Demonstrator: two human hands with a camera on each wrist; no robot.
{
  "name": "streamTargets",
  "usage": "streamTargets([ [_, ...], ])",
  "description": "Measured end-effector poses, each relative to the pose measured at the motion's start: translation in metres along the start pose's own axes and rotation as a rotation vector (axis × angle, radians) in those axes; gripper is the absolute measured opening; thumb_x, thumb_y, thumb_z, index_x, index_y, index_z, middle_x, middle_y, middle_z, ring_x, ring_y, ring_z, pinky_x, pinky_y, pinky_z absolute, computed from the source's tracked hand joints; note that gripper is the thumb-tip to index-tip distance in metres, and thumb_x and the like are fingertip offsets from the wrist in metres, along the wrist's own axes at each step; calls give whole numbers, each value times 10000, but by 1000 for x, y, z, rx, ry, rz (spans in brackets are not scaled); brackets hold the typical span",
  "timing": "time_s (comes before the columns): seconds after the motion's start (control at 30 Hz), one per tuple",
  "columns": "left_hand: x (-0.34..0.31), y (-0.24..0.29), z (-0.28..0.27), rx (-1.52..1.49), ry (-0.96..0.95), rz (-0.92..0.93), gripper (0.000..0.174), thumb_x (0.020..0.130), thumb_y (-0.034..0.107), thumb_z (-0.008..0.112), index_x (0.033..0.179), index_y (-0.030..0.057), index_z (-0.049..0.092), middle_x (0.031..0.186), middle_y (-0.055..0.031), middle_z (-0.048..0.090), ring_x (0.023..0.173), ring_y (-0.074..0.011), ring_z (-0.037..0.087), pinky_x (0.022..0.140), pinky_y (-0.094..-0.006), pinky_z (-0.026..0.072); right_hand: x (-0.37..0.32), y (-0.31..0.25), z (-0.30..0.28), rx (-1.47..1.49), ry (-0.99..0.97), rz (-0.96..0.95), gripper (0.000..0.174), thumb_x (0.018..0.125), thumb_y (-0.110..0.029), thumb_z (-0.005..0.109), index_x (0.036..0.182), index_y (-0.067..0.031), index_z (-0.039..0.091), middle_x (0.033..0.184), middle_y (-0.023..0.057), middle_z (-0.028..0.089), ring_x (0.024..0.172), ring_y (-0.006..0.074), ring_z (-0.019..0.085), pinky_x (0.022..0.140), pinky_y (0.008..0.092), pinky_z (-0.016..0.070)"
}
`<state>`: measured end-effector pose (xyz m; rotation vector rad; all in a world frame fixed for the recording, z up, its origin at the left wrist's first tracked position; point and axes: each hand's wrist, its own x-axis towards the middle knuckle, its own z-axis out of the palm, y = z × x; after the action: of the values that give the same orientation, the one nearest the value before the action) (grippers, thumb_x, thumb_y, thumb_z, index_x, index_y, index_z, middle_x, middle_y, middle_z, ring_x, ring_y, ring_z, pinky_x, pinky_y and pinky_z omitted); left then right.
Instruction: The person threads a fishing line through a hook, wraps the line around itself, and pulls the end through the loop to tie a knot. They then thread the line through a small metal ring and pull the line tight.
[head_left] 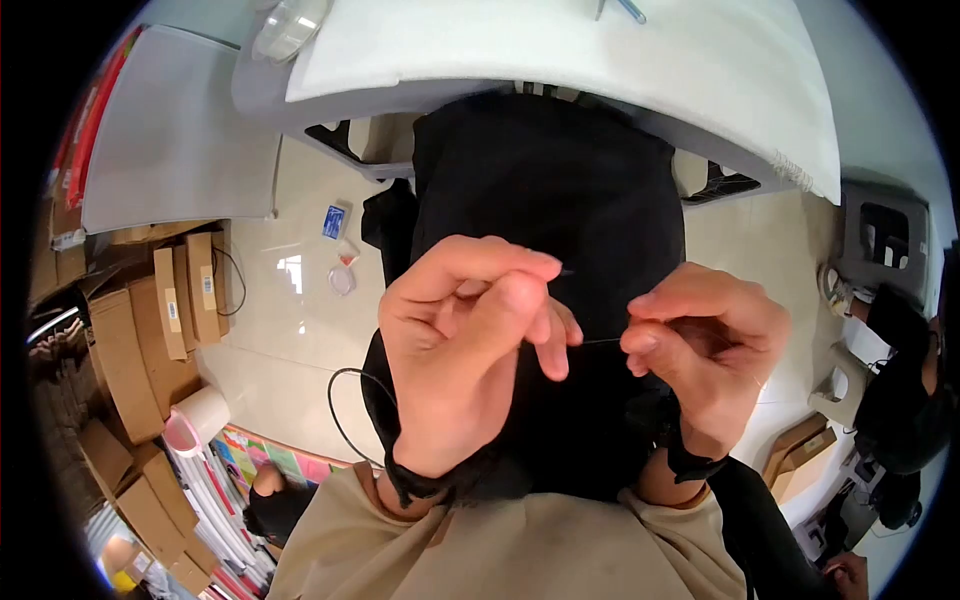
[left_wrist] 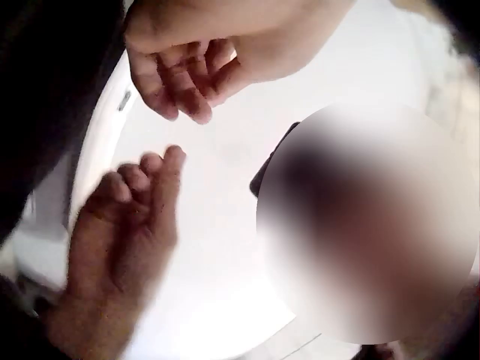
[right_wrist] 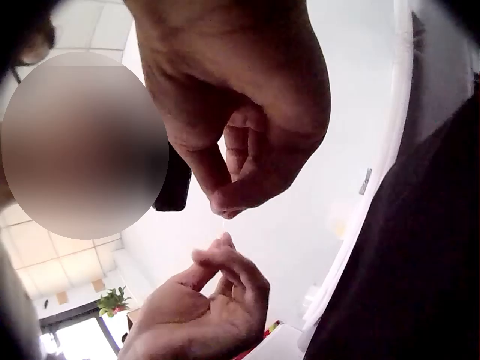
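Note:
In the head view the left hand (head_left: pixel 455 345) pinches a tiny thin dark piece (head_left: pixel 567 272) between thumb and forefinger; only its tip shows, too small to identify. A fine thread (head_left: pixel 602 342) runs level from the left hand's lower fingers to the right hand (head_left: pixel 715 345), whose thumb and forefinger pinch it. A short gap separates the hands. The left wrist view has the left hand (left_wrist: pixel 217 45) above and the right hand (left_wrist: pixel 124 232) below. In the right wrist view, the right hand's (right_wrist: pixel 247 112) fingertips meet, just above the left hand (right_wrist: pixel 214 307).
Black cloth (head_left: pixel 550 180) lies beneath the hands. Ahead stands a white-covered table (head_left: pixel 560 45) with a blue pen-like item (head_left: pixel 632 11) and a clear container (head_left: pixel 288 30). Cardboard boxes (head_left: pixel 130 350) stand at left, grey and white stools at right. Small packets (head_left: pixel 334 221) lie on the floor.

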<state>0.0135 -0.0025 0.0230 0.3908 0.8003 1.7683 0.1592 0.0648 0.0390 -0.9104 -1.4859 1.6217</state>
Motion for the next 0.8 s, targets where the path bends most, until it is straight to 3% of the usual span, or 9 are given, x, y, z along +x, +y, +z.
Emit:
streamTargets([
  [0.1,0,1,3,535,63,81,74,806,-5,593,865,-29,631,700,-66,572,561,-111,516,548,-225,413,-2,-13,-6,-262,-12,-80,165,610,104,699,754,56,635,634,128,606,523,160,579,475,204,417],
  [0.13,0,3,5,691,32,102,67,803,-4,594,851,-26,635,682,-61,561,536,-111,494,527,-232,392,-1,-19,-5,-483,7,-215,174,573,94,708,725,49,638,605,134,597,499,191,581,449,212,415],
  [0.17,1,5,8,847,-1,124,61,800,-2,596,838,-23,639,663,-56,551,511,-112,473,507,-238,371,0,-24,-6,-522,-1,-297,186,562,102,702,727,53,632,605,136,596,492,184,569,445,212,399],
  [0.2,2,10,17,978,-28,149,79,727,-75,620,793,-41,647,662,-79,572,528,-122,490,495,-222,354,-1,-28,-7,-562,-7,-374,198,551,110,695,729,57,626,605,139,594,484,178,556,441,213,383],
  [0.33,-2,0,14,1030,-180,319,163,637,-67,654,771,25,649,602,-65,540,499,-152,498,443,-232,362,4,-39,-10,-658,-60,-498,218,524,120,690,723,56,626,598,147,596,479,184,554,432,219,379],
  [0.47,-6,6,15,1185,-328,374,155,625,-53,655,744,46,644,570,-42,507,448,-157,463,412,-253,330,13,-46,-13,-621,-216,-492,208,540,108,695,730,46,639,615,134,608,478,179,556,430,225,391],
  [0.57,-13,12,21,1178,-302,229,151,630,-63,648,741,39,639,575,-47,514,458,-156,470,434,-239,344,24,-53,-12,-581,-287,-417,212,561,67,721,758,38,649,636,110,614,500,159,555,450,223,398],
  [0.73,-10,8,14,615,-235,91,116,760,-78,597,870,-86,633,636,-77,570,543,-79,512,486,-202,394,26,-58,-22,-465,-277,-42,368,567,-81,807,873,40,641,655,70,596,588,112,555,536,224,411],
  [0.8,-9,7,14,495,-197,24,117,782,-65,585,887,-91,628,648,-77,568,548,-86,517,489,-201,403,21,-48,-26,-341,-285,-116,372,559,-75,803,874,40,642,657,92,597,574,127,549,529,226,405],
])
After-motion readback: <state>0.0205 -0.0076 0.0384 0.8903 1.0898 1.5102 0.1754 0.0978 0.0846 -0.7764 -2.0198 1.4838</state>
